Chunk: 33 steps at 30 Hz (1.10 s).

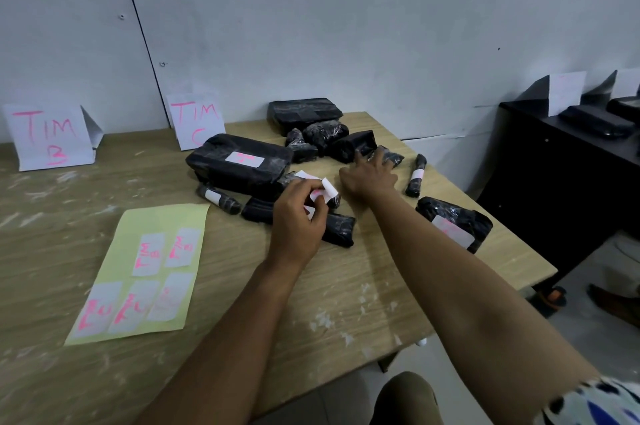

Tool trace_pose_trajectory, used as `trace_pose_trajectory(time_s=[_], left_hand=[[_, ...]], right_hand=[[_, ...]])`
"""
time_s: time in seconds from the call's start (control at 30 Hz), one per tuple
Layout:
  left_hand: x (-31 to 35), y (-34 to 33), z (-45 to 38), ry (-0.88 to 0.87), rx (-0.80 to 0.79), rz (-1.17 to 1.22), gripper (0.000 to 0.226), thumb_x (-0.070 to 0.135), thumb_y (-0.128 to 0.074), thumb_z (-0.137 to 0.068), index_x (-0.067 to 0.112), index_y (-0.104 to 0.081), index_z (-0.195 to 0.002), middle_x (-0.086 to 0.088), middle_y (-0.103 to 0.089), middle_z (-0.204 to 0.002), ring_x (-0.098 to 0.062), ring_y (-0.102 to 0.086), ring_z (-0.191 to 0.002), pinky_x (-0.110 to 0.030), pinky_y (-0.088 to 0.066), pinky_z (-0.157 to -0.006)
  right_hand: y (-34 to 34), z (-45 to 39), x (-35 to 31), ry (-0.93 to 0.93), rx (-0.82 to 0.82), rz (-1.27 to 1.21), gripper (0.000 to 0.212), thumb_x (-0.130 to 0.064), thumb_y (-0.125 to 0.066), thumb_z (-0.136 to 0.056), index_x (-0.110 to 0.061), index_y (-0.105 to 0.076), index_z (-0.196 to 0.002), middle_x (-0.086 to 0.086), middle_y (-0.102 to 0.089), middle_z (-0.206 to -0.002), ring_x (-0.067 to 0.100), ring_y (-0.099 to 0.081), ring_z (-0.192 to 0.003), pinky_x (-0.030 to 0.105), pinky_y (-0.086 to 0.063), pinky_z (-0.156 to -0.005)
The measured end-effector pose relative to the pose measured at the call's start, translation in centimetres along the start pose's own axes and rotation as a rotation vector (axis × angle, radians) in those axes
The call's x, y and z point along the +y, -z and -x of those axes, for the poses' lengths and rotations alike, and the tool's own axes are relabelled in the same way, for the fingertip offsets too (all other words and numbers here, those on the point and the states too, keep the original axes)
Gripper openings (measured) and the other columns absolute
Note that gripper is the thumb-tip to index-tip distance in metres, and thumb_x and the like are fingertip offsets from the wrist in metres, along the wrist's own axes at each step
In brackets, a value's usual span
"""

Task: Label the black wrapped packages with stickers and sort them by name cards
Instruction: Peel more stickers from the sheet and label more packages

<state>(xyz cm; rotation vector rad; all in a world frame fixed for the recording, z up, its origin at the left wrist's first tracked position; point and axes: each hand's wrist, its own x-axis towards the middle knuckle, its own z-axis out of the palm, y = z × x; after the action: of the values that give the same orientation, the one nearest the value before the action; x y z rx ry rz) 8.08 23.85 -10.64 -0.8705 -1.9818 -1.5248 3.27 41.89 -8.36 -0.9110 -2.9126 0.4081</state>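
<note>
From the head view, the coming move turns on the small black package [384,156] at the far side of the pile: it lies ahead and slightly right of the right hand [369,175], touching its fingertips, and well beyond the left hand [299,217], so the right arm is plainly the nearer. Its long axis I cannot tell, since the fingers cover most of it. The right hand is spread, fingers extended over that package and not visibly curled round it; it looks to be reaching or pressing, not yet gripping. The left hand is curled, pinching a white sticker [327,191] between thumb and fingers, held just above the rolled packages in the middle of the wooden table [346,286]. My guess is that the sticker is meant for the package under the right hand. The yellow-green sticker sheet [138,272] lies to the left with 5 stickers left, and the name cards TIM B [48,137] and TIM C [195,120] stand at the back.
</note>
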Motion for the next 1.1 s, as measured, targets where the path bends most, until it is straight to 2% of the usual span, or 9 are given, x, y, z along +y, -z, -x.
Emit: trace_pose_trajectory(time_s=[0.1,0.23,0.33,0.4,0.47,0.57,0.77,0.9,1.1], left_hand=[[0.0,0.0,-0.1,-0.006,0.001,0.002,0.012,0.0,-0.059,-0.087,0.004,-0.066,-0.095,-0.005,-0.066,-0.094,-0.014,-0.06,-0.083,-0.027,-0.051,-0.061],[0.0,-0.1,-0.1,-0.019,0.001,0.004,0.011,0.001,-0.058,-0.086,0.004,-0.066,-0.093,-0.004,-0.066,-0.092,-0.016,-0.06,-0.082,-0.032,-0.051,-0.062],[0.0,-0.1,0.0,-0.01,0.005,0.012,0.012,0.003,-0.056,-0.086,0.004,-0.066,-0.094,-0.004,-0.066,-0.093,-0.016,-0.06,-0.082,-0.033,-0.051,-0.063],[0.1,-0.1,0.0,-0.008,0.006,0.016,0.012,0.004,-0.056,-0.087,0.004,-0.066,-0.094,-0.004,-0.066,-0.093,-0.015,-0.059,-0.083,-0.032,-0.051,-0.064],[0.1,-0.1,0.0,-0.007,0.006,0.016,0.012,0.003,-0.057,-0.087,0.004,-0.066,-0.095,-0.004,-0.065,-0.094,-0.014,-0.059,-0.083,-0.031,-0.051,-0.065],[0.0,-0.1,0.0,-0.001,0.006,0.016,0.012,0.005,-0.057,-0.087,0.004,-0.066,-0.095,-0.004,-0.066,-0.095,-0.015,-0.06,-0.084,-0.032,-0.052,-0.065],[-0.3,-0.3,-0.2,0.008,-0.006,0.019,0.013,0.004,-0.057,-0.087,0.005,-0.067,-0.095,-0.002,-0.066,-0.095,-0.014,-0.06,-0.084,-0.026,-0.049,-0.066],[-0.3,-0.3,-0.3,0.009,0.001,0.01,0.012,0.004,-0.057,-0.086,0.005,-0.066,-0.093,-0.002,-0.065,-0.092,-0.015,-0.059,-0.082,-0.026,-0.048,-0.066],[-0.3,-0.4,-0.3,0.01,0.016,0.003,0.01,0.002,-0.058,-0.085,0.004,-0.066,-0.092,-0.003,-0.064,-0.088,-0.015,-0.058,-0.079,-0.03,-0.05,-0.064]], right_hand=[[-0.3,0.0,0.3,-0.014,0.053,-0.013,0.066,-0.052,-0.039,-0.093,-0.022,-0.028,-0.151,0.013,-0.004,-0.16,0.045,-0.016,-0.142,0.055,-0.026,-0.109],[-0.6,0.1,0.1,-0.04,0.112,-0.034,0.054,-0.041,-0.044,-0.095,-0.009,-0.044,-0.139,0.015,-0.008,-0.157,0.043,-0.024,-0.136,0.05,-0.03,-0.108],[-0.7,0.3,-0.2,-0.061,0.161,-0.049,0.055,-0.039,-0.047,-0.096,-0.001,-0.048,-0.135,0.017,-0.012,-0.154,0.043,-0.03,-0.132,0.046,-0.033,-0.107],[-0.5,0.5,-0.1,-0.064,0.162,-0.037,0.061,-0.045,-0.047,-0.094,-0.002,-0.045,-0.137,0.018,-0.016,-0.151,0.043,-0.034,-0.129,0.046,-0.035,-0.105],[-0.4,0.3,0.2,-0.055,0.142,-0.014,0.063,-0.05,-0.045,-0.092,-0.013,-0.04,-0.143,0.017,-0.019,-0.148,0.042,-0.036,-0.128,0.048,-0.036,-0.103],[-0.3,-0.4,0.2,-0.035,0.101,0.002,0.057,-0.048,-0.04,-0.094,-0.029,-0.034,-0.147,0.017,-0.02,-0.144,0.043,-0.037,-0.126,0.052,-0.034,-0.103],[-0.3,-1.4,-0.3,-0.087,0.067,0.037,0.054,-0.043,-0.031,-0.099,-0.041,-0.02,-0.152,0.017,-0.018,-0.147,0.042,-0.037,-0.126,0.052,-0.032,-0.103],[-0.5,-1.6,-0.4,-0.078,0.062,0.035,0.058,-0.041,-0.032,-0.099,-0.037,-0.015,-0.154,0.017,-0.013,-0.153,0.043,-0.032,-0.132,0.053,-0.027,-0.107],[-0.8,-0.3,-0.2,-0.085,0.115,-0.068,0.055,-0.032,-0.042,-0.093,-0.017,-0.034,-0.146,0.014,-0.015,-0.153,0.042,-0.032,-0.132,0.052,-0.029,-0.105]])
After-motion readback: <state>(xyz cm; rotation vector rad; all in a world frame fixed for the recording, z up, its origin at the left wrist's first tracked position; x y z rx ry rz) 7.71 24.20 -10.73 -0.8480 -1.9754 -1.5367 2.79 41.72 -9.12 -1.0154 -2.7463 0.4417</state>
